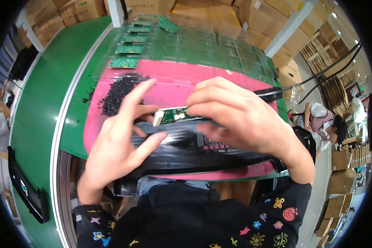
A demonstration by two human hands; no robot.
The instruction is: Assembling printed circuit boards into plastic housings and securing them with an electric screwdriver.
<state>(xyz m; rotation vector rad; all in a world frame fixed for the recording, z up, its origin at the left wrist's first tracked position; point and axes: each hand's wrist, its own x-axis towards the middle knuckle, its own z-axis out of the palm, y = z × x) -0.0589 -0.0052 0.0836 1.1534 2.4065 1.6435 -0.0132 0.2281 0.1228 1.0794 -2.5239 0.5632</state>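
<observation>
Head view: circuit board (168,116) in right hand (246,113), long axis roughly left-right.

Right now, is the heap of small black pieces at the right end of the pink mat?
No, the heap of small black pieces lies toward the left end of the pink mat.

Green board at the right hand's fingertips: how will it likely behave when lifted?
The green board is probably stiff: it looks straight, with no visible sag. It seems likely light, being small next to the right hand. It may be fragile, since components sit exposed on its face.
</observation>
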